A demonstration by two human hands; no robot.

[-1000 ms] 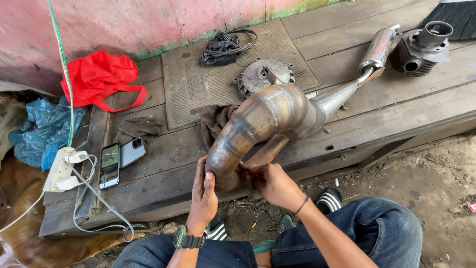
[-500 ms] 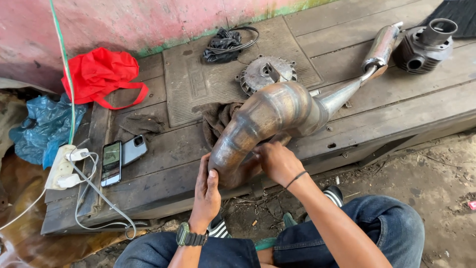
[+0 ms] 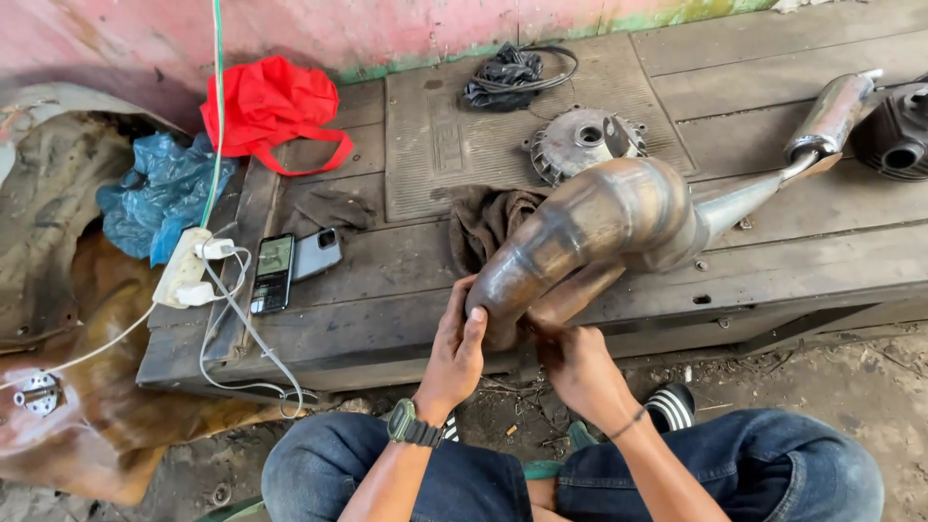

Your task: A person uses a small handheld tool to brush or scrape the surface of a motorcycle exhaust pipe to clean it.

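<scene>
Left hand [image 3: 454, 348] wrapped around near end of rusty exhaust pipe [image 3: 590, 232], thumb on top. Right hand [image 3: 580, 367] closed on pipe's underside; fingers hidden. Pipe's far end rests on wooden bench [image 3: 773, 280], silencer [image 3: 831, 116] at its tip. Brown rag [image 3: 488, 217], finned metal disc [image 3: 585, 140], two phones [image 3: 290, 266] lie behind on bench.
</scene>
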